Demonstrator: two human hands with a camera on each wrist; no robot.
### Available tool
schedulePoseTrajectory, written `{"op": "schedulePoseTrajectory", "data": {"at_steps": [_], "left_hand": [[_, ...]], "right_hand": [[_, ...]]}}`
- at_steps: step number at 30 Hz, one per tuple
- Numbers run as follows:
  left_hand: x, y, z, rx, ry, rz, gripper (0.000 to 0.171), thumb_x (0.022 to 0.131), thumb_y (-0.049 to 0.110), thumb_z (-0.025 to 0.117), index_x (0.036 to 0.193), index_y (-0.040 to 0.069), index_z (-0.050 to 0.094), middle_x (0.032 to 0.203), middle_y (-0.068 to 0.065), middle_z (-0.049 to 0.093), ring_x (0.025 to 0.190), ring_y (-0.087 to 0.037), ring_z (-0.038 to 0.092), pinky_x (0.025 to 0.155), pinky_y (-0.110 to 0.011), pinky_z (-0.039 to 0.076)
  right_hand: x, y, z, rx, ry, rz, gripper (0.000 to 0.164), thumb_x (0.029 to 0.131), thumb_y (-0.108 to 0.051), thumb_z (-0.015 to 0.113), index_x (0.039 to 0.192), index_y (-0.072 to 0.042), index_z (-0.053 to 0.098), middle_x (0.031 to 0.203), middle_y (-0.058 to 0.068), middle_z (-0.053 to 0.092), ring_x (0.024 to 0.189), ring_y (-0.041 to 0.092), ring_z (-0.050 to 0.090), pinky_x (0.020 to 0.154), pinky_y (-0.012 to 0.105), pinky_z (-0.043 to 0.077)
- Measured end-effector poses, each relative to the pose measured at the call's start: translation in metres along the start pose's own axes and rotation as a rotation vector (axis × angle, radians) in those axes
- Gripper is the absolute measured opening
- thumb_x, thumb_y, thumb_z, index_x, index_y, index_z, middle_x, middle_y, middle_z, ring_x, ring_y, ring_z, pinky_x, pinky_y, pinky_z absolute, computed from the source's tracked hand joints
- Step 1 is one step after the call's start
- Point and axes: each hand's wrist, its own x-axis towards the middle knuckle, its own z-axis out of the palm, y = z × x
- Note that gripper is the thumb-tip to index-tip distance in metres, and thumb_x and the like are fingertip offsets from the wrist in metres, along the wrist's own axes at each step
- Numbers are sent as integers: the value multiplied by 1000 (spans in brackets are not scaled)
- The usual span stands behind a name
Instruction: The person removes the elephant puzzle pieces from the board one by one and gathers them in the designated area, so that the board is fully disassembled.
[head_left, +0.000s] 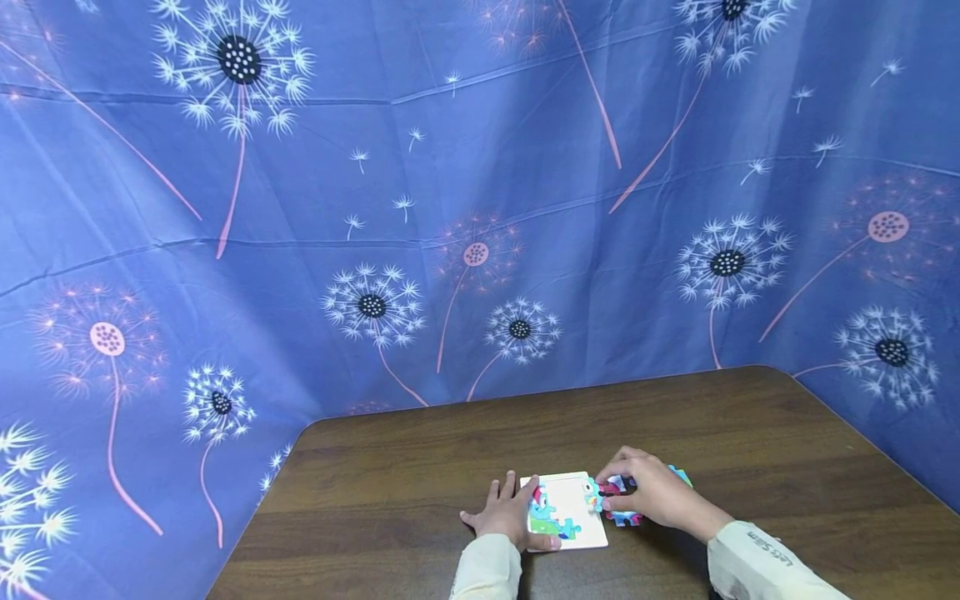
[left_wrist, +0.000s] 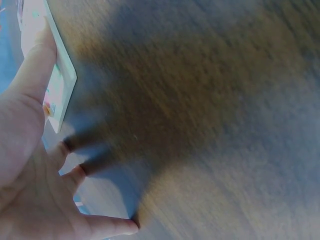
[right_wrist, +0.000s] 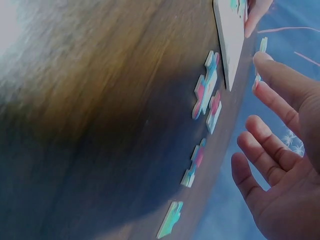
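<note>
A white puzzle board [head_left: 573, 504] lies flat on the table, with blue, red and green pieces [head_left: 545, 527] set along its left and lower part. My left hand [head_left: 504, 518] is spread over the board's left side, its thumb across the front edge and index finger at the far left corner. In the left wrist view the other fingertips touch the wood. Above the board's right edge, my right hand [head_left: 656, 493] pinches a jigsaw piece [head_left: 593, 495] between thumb and fingertips. The right wrist view shows this piece [right_wrist: 263, 45] edge-on.
Several loose jigsaw pieces [head_left: 624, 518] lie right of the board, partly under my right hand. The right wrist view shows them as a spread row, with a green-blue piece [right_wrist: 170, 220] farthest from the board. A blue dandelion-print cloth [head_left: 480, 208] hangs behind the brown table [head_left: 375, 500].
</note>
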Motion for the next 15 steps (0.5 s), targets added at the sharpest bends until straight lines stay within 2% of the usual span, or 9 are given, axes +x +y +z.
{"op": "schedulePoseTrajectory", "data": {"at_steps": [15], "left_hand": [[-5, -1, -3, -2, 10, 26, 97, 69, 56, 88, 153, 31, 46, 160, -7, 39, 148, -35, 35, 94, -85, 32]], "right_hand": [[-17, 14, -14, -46, 52, 4, 26, 80, -33, 87, 101, -21, 78, 97, -8, 61, 85, 13, 59, 69, 30, 49]]}}
